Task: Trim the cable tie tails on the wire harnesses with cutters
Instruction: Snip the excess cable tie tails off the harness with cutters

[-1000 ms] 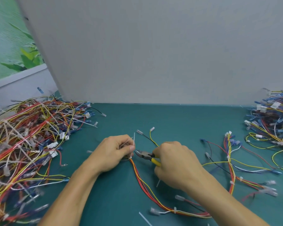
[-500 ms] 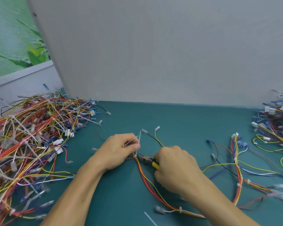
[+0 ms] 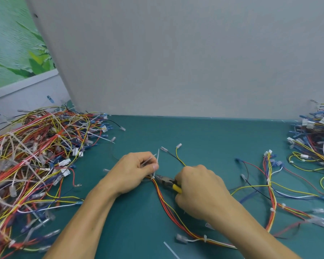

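A red, orange and yellow wire harness [image 3: 163, 200] lies on the green table in front of me. My left hand [image 3: 133, 172] grips its upper end and pinches a white cable tie tail [image 3: 158, 157] that sticks upward. My right hand [image 3: 198, 191] is curled round the yellow-handled cutters [image 3: 166, 181]. The dark jaws point left and sit right at the tie head, beside my left thumb. Whether the jaws touch the tail is hard to tell.
A big tangled heap of harnesses [image 3: 32, 159] fills the left side. Another harness [image 3: 271, 187] lies to the right, with a further pile [image 3: 318, 143] at the far right. A cut tie tail [image 3: 170, 249] lies near the front edge. A grey panel [image 3: 176, 53] stands behind.
Both hands stayed together at the same tie. The cutter jaws have closed in slightly on the tie head beside my left thumb.
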`<state>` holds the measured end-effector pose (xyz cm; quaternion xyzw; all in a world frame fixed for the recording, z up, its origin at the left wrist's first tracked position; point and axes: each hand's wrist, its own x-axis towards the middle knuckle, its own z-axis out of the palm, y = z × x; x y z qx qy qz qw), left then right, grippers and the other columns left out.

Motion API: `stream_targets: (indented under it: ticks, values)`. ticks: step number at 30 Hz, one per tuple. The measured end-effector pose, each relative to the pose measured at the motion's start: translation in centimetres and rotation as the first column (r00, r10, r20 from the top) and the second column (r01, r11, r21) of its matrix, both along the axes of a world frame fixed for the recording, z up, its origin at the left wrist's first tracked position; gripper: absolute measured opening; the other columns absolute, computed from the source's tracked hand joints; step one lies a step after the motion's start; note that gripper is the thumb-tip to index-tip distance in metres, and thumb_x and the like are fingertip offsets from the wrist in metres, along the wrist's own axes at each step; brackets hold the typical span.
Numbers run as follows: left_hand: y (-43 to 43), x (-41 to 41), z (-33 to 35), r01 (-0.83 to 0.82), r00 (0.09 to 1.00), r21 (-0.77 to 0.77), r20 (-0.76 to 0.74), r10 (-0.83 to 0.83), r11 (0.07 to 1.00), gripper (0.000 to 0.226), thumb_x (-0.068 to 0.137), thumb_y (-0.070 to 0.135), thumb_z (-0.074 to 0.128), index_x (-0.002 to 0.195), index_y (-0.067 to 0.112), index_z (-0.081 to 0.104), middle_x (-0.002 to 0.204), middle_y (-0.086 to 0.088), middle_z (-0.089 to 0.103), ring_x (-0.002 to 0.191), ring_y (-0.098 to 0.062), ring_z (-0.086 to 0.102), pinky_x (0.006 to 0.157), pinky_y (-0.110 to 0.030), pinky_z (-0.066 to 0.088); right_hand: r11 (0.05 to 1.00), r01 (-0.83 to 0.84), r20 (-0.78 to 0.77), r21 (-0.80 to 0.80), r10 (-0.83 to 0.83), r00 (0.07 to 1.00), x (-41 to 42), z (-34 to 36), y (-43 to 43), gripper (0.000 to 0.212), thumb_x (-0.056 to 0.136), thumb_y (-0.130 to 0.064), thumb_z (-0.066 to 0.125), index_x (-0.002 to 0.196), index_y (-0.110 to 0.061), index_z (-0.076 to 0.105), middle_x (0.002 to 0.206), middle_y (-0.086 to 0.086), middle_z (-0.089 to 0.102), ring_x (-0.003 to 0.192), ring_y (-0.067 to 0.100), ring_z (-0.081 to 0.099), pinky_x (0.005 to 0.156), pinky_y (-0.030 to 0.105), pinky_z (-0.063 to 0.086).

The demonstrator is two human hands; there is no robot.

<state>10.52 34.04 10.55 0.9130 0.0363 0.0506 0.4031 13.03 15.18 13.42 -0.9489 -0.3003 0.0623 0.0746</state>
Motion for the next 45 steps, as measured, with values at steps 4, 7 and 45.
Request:
stream_targets:
  ticks: [4,7,45]
  values:
    - [0.1,0.1,-0.1,-0.001,1.0,0.001,0.002,0.001,1.0,0.016,0.09,0.024,0.062,0.074,0.023,0.061,0.061,0.011,0.055,0.058,-0.004,0.043,0.061,-0.025,0.036,1.0,-0.002,-0.008,0.01,0.002,1.0,-0.2,0.0,0.2,0.008,0.079,-0.018,0.053,0.078,-0.017,0.045,0.068,0.0,0.034,0.071,0.03,0.04,0.056,0.028,0.027]
    - [0.1,0.1,-0.1,-0.004,1.0,0.009,0.006,0.004,1.0,0.016,0.09,0.024,0.062,0.074,0.023,0.061,0.059,0.013,0.053,0.056,-0.003,0.041,0.06,-0.024,0.035,1.0,-0.001,-0.017,0.005,0.001,1.0,-0.2,0.1,0.4,0.01,0.079,-0.018,0.053,0.077,-0.018,0.044,0.068,0.0,0.034,0.069,0.029,0.039,0.056,0.029,0.027]
    - [0.0,0.4,-0.2,-0.042,0.999,0.004,0.017,0.042,0.999,0.023,0.096,0.028,0.052,0.074,0.02,0.051,0.06,0.01,0.052,0.056,-0.008,0.043,0.062,-0.031,0.036,0.994,-0.082,0.056,-0.079,0.086,0.995,0.0,0.4,1.4,0.031,0.087,-0.009,0.048,0.066,-0.016,0.027,0.067,0.002,0.025,0.086,0.033,0.053,0.063,0.033,0.033]
